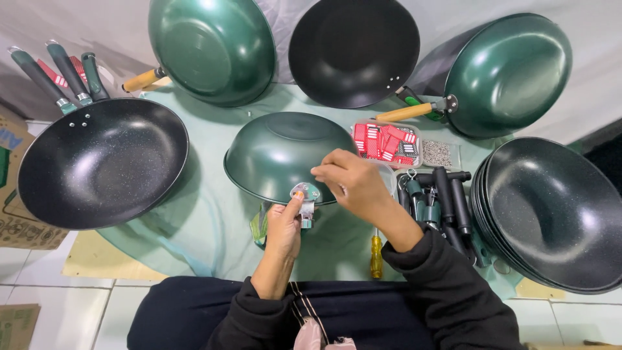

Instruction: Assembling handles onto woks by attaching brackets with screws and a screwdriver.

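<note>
- Fingertips of the right hand (pixel 353 183) hid the spot where they met the metal handle bracket (pixel 306 192), so whether a screw or rivet sat under them could not be made out.
- Part of the upturned green wok's (pixel 278 152) near rim lay behind both hands; the stack of black woks (pixel 557 214) at the right was cut off by the frame edge.
- The upturned green wok rested dome-up at the middle of the pale green cloth (pixel 207 220), glossy dark green outside, with the small silvery bracket fixed at its near rim.
- The left hand (pixel 284 230) came from below, thumb and fingers pinched narrowly on the bracket's socket end.
- The right hand's fingers were bent together, narrow, pressing on the bracket's top.
- A speckled black wok (pixel 103 162) with dark handles lay to the left; two green woks with wooden handles (pixel 214 48) (pixel 508 74) and a black one (pixel 353 52) leaned behind.
- A clear tray of red packets (pixel 385 144), loose black handles (pixel 447 201) and a yellow-handled screwdriver (pixel 376 256) lay near the right hand.
</note>
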